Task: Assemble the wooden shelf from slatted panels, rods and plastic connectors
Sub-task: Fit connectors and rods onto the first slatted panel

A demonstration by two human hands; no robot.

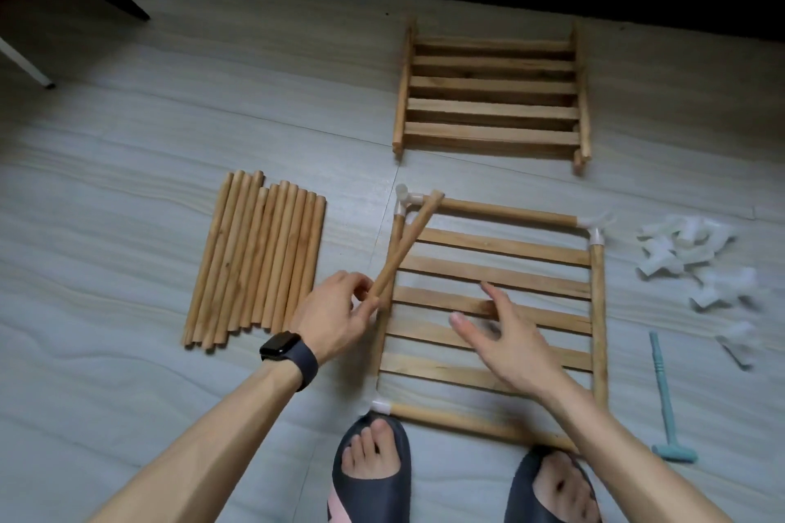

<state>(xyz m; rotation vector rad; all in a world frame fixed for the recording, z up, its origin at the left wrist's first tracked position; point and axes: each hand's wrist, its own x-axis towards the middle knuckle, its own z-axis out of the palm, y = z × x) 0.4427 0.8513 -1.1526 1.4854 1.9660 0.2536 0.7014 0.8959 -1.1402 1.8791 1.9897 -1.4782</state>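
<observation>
Slippers: my feet in dark slippers [371, 476] stand at the near edge of the frame. The left toe touches the near-left connector [380, 406], so I judge a shift of weight could knock that joint loose.
Near rail [467, 422]: it runs under my right forearm. Its right corner is hidden, and I cannot tell whether a connector sits there.
Watch [282, 346]: on my left wrist, well clear of the wood.
Left hand [335, 310]: thumb and fingertips pinch the low end of the loose rod [408, 244].
Right hand [501, 335]: fingers spread and straight, grasping nothing, over the middle slats. I cannot tell whether they touch.
Framed panel [488, 301]: flat on the floor, with rods on all four sides.
Loose rod: it slants away from my left hand, its far end against the far-left connector [405, 197]. I see no sign that it is seated.
Main risk: I hold the rod by one end only. If I push it in at this slant, it may jam, lever the connector off the frame or slip from my pinch.
Second risk: nothing pins the panel, so it may slide on the smooth floor.
Rod pile [255, 259]: left of the frame, close to my left hand. A careless sweep could scatter it.
Mallet [664, 399]: right of the frame, untouched.
Connector pile [696, 263]: beyond the mallet and too blurred to count.
Second panel [492, 98]: farthest out, bare of connectors.
</observation>
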